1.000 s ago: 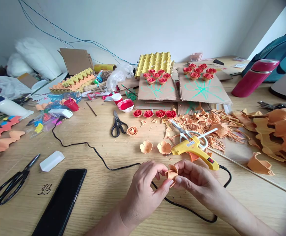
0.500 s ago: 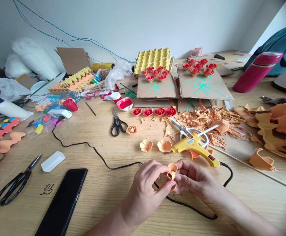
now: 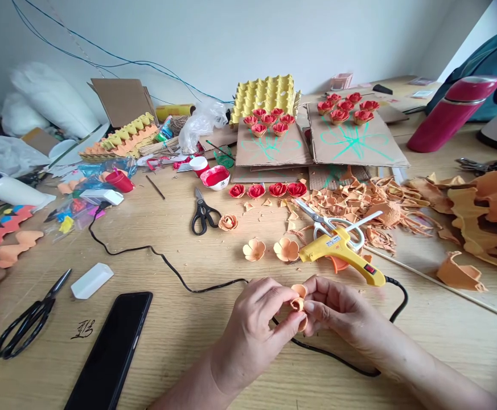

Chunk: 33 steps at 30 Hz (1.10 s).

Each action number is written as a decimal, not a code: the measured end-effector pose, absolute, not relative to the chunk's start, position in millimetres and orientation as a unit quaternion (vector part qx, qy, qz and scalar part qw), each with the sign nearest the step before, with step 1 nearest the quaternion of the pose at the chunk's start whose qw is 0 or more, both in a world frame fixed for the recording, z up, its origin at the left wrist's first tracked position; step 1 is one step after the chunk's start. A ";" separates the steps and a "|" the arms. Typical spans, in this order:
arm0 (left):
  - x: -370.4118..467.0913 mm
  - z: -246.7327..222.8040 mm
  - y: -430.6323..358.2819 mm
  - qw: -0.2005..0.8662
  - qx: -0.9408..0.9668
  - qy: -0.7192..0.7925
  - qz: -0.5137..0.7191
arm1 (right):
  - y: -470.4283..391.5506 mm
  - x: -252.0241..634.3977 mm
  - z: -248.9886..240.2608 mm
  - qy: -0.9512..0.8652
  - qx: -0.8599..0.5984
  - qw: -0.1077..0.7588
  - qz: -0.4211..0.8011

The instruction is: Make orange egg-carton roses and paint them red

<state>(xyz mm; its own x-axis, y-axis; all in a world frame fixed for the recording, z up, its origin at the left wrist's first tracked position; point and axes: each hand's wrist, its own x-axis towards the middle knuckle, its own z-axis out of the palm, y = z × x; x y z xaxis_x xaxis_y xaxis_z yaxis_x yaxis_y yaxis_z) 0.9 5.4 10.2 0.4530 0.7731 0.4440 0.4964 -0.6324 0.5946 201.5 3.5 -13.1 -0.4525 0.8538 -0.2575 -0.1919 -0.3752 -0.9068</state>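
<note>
Left hand and right hand were close, fingers curled; both pinched orange flower between thumbs and fingertips; forearms slanted inward.

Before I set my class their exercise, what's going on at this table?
A person's left hand and right hand hold a small orange pulp flower between their fingertips, its center curled. Just beyond them, untouched, are two open orange pulp blossoms and a yellow glue gun. Farther back, four red flowers sit in a row.
</note>
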 end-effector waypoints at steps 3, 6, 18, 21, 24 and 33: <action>2.0 7.9 4.4 0.179 0.836 0.393 0.339 | 0.3 203.7 -8.7 -0.469 -0.410 0.340 0.705; 3.3 3.4 3.4 0.166 0.847 0.401 0.308 | -3.4 211.0 -4.6 -0.611 -0.484 0.326 0.535; 9.2 -6.1 1.1 0.209 0.845 0.420 0.257 | 0.9 219.2 -0.8 -0.765 -0.468 0.291 0.334; 8.0 -3.9 0.6 0.221 0.843 0.420 0.254 | -0.3 217.7 -1.0 -0.758 -0.467 0.292 0.350; 7.6 -2.5 0.0 0.231 0.840 0.424 0.248 | -2.9 216.0 -3.5 -0.751 -0.473 0.296 0.354; 7.8 -6.3 -0.7 0.254 0.827 0.433 0.253 | -4.7 213.7 -5.2 -0.761 -0.456 0.300 0.352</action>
<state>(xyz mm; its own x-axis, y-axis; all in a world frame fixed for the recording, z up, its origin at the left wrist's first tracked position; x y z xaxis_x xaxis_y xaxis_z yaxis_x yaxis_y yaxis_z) 7.8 -0.7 -6.3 0.4972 0.8445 0.1991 0.5879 -0.4967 0.6385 213.7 -4.7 -5.2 -0.4046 0.9043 0.1360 0.4816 0.3371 -0.8090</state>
